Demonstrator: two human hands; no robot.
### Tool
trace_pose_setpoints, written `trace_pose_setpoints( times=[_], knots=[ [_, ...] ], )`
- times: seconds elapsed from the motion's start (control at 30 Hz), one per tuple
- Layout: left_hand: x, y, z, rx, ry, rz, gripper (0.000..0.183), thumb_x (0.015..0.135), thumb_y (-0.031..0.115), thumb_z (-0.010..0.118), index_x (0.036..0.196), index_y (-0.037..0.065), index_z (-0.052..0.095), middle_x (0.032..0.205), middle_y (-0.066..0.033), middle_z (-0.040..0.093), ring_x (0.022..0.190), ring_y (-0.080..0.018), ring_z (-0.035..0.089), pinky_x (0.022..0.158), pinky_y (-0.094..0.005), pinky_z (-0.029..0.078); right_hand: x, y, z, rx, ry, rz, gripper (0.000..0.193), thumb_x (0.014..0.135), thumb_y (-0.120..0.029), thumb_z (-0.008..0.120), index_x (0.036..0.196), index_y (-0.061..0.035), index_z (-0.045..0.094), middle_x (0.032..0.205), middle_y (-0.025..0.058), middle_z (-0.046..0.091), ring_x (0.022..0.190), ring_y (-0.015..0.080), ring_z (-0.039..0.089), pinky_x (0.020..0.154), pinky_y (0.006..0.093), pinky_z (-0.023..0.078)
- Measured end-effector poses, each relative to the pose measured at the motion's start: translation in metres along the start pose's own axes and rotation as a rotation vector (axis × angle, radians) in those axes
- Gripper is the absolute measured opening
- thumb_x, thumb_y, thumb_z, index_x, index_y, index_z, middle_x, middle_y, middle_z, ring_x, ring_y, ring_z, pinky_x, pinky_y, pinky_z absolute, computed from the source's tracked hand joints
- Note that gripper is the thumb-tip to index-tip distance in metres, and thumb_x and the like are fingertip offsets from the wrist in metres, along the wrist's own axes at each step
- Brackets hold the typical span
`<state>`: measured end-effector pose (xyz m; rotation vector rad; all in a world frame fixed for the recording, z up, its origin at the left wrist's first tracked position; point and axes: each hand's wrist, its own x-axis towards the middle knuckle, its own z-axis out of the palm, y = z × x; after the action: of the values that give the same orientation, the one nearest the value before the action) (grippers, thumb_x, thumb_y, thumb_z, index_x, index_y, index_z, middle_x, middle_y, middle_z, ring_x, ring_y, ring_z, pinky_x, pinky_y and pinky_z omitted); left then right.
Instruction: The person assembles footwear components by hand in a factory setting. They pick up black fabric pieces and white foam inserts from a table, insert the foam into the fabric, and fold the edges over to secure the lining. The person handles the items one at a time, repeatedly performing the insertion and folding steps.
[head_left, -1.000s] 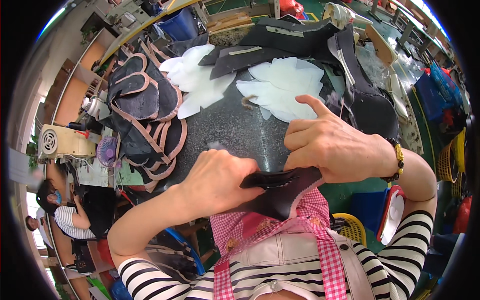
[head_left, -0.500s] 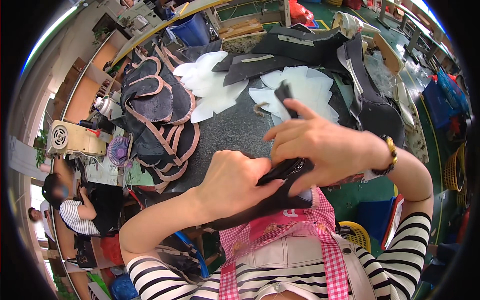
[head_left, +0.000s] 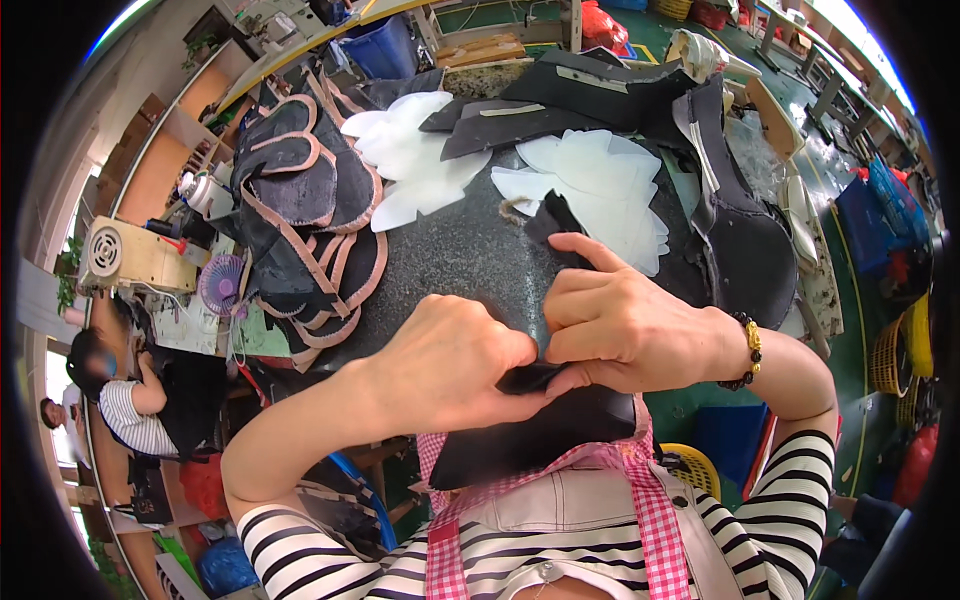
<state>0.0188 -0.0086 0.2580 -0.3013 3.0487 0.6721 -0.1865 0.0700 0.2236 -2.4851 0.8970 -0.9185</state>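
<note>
My left hand (head_left: pixel 455 360) and my right hand (head_left: pixel 635 325) meet above my apron, thumbs close together. Both are closed on the edge of a black sheet piece (head_left: pixel 545 430) that hangs toward my lap. A short black strip (head_left: pixel 552 222) sticks up beyond my right index finger; its lower end is hidden by the hand. Past my hands lies the dark speckled work surface (head_left: pixel 440 270). White petal-shaped sheets (head_left: pixel 590 190) lie on it, and a second white group (head_left: pixel 415 165) is farther left. A small tan bit of cord (head_left: pixel 512 210) rests near the strip.
Black pieces with pink edging (head_left: pixel 320 210) are heaped at the left. Larger black panels (head_left: pixel 600 90) lie across the back and a curved one (head_left: pixel 745 230) on the right. A sewing machine (head_left: pixel 135 255), purple fan (head_left: pixel 219 283) and seated person (head_left: pixel 150 405) are far left.
My hands have come closer together, and my right hand has turned and lowered. The black piece now hangs flatter below them. The view has shifted slightly.
</note>
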Motion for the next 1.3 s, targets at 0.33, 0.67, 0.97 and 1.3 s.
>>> trace_pose_setpoints(
  times=[0.33,0.67,0.97,1.3],
  knots=[
    [-0.027,-0.029,0.029,-1.519,0.140,-0.201,0.062,0.091,0.035,0.067,0.134,-0.002,0.042,0.083,-0.0037,0.066,0.064,-0.0017,0.055,0.054,-0.0149,0.040,-0.003,0.005,-0.013,0.084,0.014,-0.081,0.022,0.068,-0.021,0.078,0.074,-0.0088,0.061,0.085,-0.0042,0.065,0.102,0.0229,0.059,0.108,0.0580,0.021],
    [-0.029,-0.019,0.082,-1.738,0.578,-0.109,0.024,0.095,0.023,0.061,0.107,0.004,0.052,0.085,-0.0040,0.067,0.080,-0.0099,0.064,0.074,-0.0223,0.051,-0.010,0.020,-0.017,0.215,0.036,0.021,0.025,0.065,-0.023,0.083,0.075,-0.0082,0.066,0.081,-0.0012,0.067,0.087,0.0185,0.063,0.111,0.0511,0.024],
    [-0.031,-0.007,0.042,-1.138,0.510,-0.199,0.052,0.073,-0.008,0.076,0.115,0.002,0.047,0.092,-0.0109,0.070,0.088,-0.0125,0.067,0.081,-0.0250,0.052,0.001,0.021,-0.017,0.144,-0.005,0.141,0.021,0.064,-0.019,0.083,0.076,-0.0086,0.069,0.078,-0.0023,0.067,0.084,0.0164,0.063,0.111,0.0495,0.025],
    [-0.031,-0.016,0.049,-0.493,0.817,0.122,0.027,0.073,-0.004,0.076,0.096,0.005,0.069,0.085,-0.0083,0.072,0.076,-0.0196,0.072,0.068,-0.0266,0.057,-0.006,0.026,-0.015,0.240,0.080,0.247,0.020,0.067,-0.019,0.083,0.075,-0.0070,0.070,0.075,-0.0008,0.066,0.080,0.0156,0.063,0.112,0.0488,0.024]
  ],
)
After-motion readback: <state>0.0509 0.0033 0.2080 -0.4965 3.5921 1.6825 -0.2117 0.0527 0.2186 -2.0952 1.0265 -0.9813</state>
